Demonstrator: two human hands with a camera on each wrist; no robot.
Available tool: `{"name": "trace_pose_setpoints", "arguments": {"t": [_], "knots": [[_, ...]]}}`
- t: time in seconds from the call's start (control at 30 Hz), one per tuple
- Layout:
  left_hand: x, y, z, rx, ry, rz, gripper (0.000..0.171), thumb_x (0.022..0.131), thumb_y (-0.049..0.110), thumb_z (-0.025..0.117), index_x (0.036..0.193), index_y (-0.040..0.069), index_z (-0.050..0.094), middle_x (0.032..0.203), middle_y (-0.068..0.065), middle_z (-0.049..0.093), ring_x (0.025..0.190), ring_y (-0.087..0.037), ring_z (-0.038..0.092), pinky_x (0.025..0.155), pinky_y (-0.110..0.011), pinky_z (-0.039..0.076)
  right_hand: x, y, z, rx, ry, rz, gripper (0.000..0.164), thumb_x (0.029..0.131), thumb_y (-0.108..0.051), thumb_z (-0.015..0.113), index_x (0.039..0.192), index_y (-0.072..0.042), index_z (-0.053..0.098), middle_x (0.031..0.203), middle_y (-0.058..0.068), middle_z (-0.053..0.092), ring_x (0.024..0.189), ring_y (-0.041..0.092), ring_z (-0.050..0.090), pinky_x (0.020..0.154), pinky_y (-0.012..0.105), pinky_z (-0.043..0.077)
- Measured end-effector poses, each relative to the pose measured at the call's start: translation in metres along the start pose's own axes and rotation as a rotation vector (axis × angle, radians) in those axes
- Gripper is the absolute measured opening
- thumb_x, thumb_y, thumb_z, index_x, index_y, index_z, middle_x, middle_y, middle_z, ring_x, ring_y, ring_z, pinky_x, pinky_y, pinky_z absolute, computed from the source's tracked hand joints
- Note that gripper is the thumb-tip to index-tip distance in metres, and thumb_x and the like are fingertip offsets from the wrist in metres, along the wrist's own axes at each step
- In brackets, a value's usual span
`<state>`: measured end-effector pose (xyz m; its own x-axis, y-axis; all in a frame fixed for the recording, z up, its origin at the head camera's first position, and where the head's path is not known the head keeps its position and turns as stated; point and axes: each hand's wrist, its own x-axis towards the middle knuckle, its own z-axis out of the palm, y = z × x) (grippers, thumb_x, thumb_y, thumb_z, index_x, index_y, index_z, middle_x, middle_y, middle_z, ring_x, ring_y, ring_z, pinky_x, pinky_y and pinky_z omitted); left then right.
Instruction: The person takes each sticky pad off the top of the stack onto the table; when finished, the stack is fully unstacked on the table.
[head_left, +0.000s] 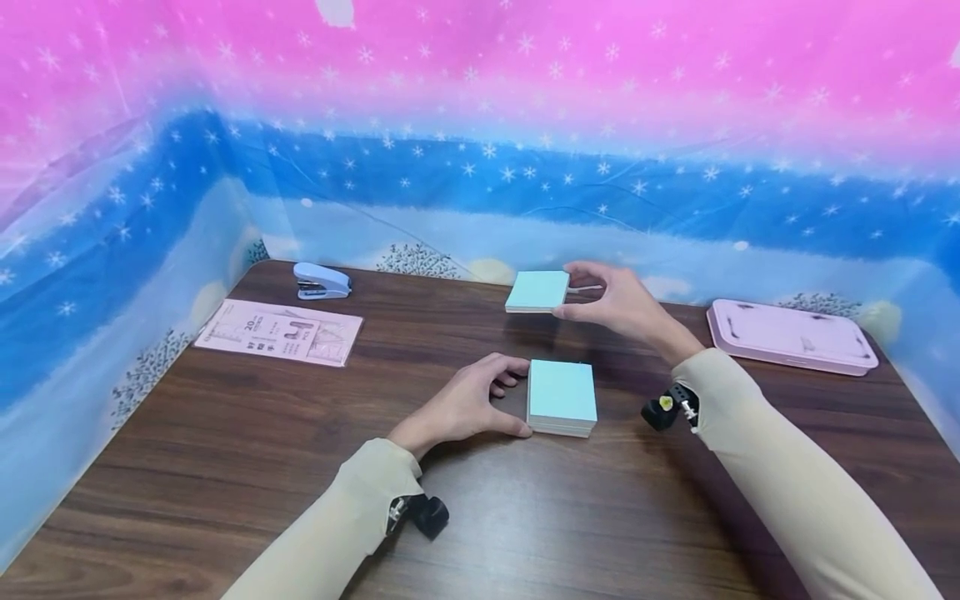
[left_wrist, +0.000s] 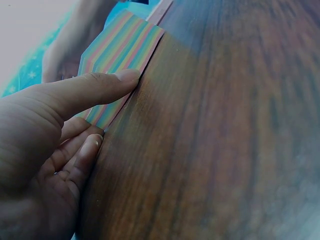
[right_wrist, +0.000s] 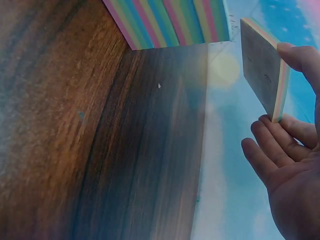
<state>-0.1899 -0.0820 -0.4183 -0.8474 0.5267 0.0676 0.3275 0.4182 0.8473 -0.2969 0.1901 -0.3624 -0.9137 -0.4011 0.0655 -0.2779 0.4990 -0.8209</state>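
The person's left hand [head_left: 472,400] grips the left side of a square, mint-topped paper stack with pastel-striped edges [head_left: 561,392] on the dark brown wood-grain bench [head_left: 465,517], a placement that probably steadies its layers. Apart from it, the right hand [head_left: 622,304] pinches a thin, square, mint-topped paper pad [head_left: 537,290] by its right side, raised beyond the stack, leaving the top face mostly uncovered

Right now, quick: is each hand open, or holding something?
Left hand: closed, holding the thick note stack on the table.
Right hand: closed, pinching the thin note pad above the table.
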Motion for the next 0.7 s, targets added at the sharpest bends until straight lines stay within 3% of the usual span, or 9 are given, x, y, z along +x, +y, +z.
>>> {"name": "trace_pose_setpoints", "arguments": {"t": [0.5,0.7], "knots": [[0.001,0.001,0.001,-0.001,-0.005,0.018,0.081,0.076,0.017,0.098,0.147,0.006,0.059,0.138,-0.005,0.061,0.121,-0.02,0.061,0.101,-0.028,0.053,0.026,0.005,0.018,-0.137,-0.043,0.008,0.087,0.084,-0.047,0.09,0.154,-0.009,0.054,0.14,0.011,0.065,0.13,0.03,0.06,0.109,0.051,0.049],[0.0,-0.001,0.0,-0.003,-0.004,0.023,0.081,0.077,0.017,0.098,0.147,0.006,0.059,0.138,-0.005,0.061,0.121,-0.02,0.061,0.101,-0.028,0.053,0.034,0.003,0.024,-0.131,-0.071,0.011,0.087,0.085,-0.043,0.09,0.156,-0.009,0.052,0.143,0.012,0.062,0.13,0.032,0.06,0.109,0.051,0.049]]}}
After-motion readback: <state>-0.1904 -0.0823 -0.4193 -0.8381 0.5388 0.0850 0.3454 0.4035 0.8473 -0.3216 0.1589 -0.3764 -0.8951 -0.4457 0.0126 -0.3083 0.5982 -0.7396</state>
